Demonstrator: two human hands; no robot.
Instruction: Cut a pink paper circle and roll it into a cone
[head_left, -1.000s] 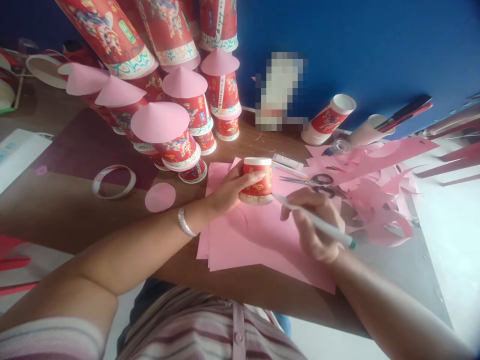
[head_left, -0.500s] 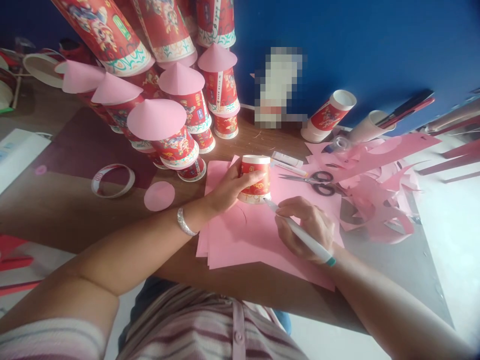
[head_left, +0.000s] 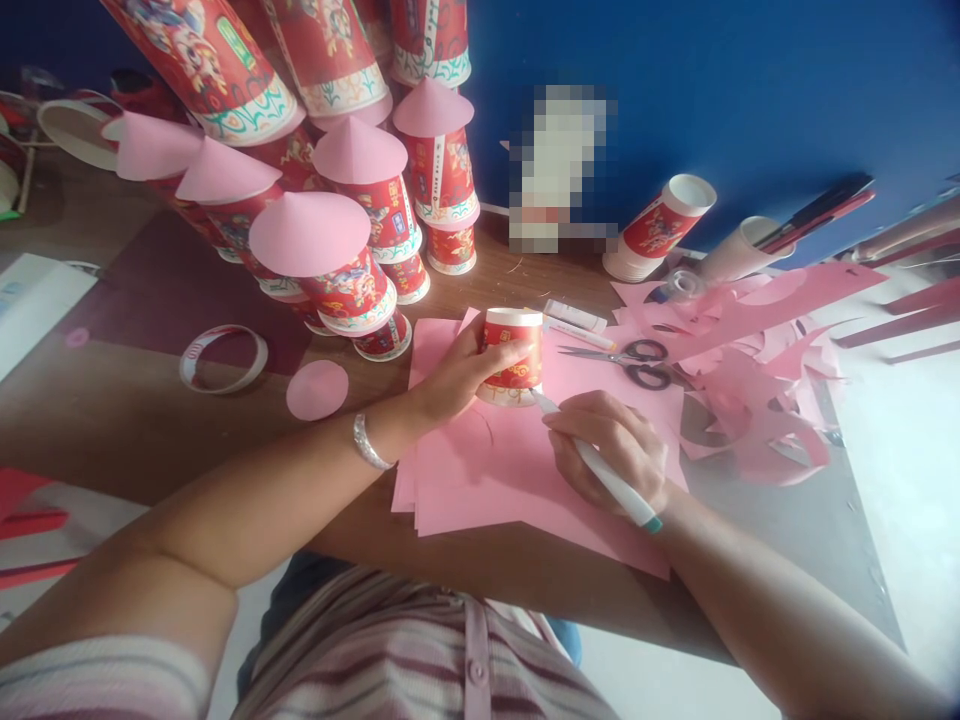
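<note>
Flat, deep-blue upright wall panel (head_left: 735, 100) stands behind a brown wood-look tabletop (head_left: 127, 440). Pale, smooth floor (head_left: 660, 685) visible below near edge. Light strongest at right, whitening surfaces; upper left dim.

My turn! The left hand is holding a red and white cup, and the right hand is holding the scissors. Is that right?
Not quite: the right hand holds a white marker, not the scissors, as the head view shows. The left hand does hold a red and white cup.

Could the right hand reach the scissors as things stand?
Probably yes: the scissors lie just beyond the right hand, apparently uncovered, though the white pen it holds may hamper picking them up.
</note>
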